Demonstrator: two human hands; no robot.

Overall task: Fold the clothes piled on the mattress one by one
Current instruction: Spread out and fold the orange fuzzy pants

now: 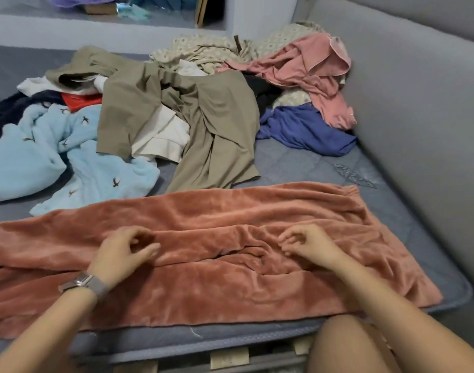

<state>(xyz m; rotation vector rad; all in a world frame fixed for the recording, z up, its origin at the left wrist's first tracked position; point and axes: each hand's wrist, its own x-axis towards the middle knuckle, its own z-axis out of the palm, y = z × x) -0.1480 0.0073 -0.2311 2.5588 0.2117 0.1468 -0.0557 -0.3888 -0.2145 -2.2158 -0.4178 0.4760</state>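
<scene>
A rust-coloured plush garment [230, 254] lies spread across the near edge of the grey mattress [305, 162], creased along its middle. The left hand [120, 254], wrist bearing a watch [82, 282], hovers over the garment's centre-left, palm down, fingers loosely curled and slightly apart, holding nothing. The right hand [308, 243] sits over the centre-right crease, fingertips bent down onto the fabric; whether they pinch it cannot be told. Both forearms reach in from the near edge. Beyond the garment lies the unfolded pile: khaki trousers [203, 117], a light blue fleece [55, 157], a blue item [305, 130] and a pink one [311, 65].
</scene>
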